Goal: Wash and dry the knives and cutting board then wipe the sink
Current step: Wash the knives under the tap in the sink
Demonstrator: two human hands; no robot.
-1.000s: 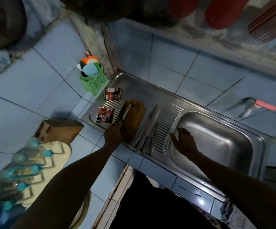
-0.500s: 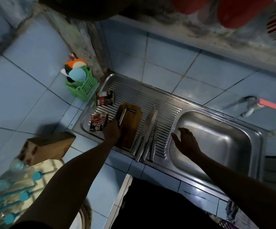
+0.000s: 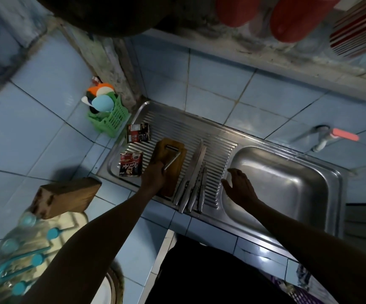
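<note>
Left hand [image 3: 153, 177] grips a knife [image 3: 172, 160] over the cutting board [image 3: 170, 165]; right hand [image 3: 240, 186] hovers open beside the sink [image 3: 287, 185].

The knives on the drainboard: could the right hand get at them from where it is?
Probably yes. The right hand hovers open at the basin's edge, just beside the knives, whose handles lie nearest the person with nothing over them. The left hand is on the board, clear of them.

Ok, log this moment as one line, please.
left hand: holds metal tool on cutting board | right hand: open over sink rim | knives: lying on drainboard | washing: not yet begun
</note>
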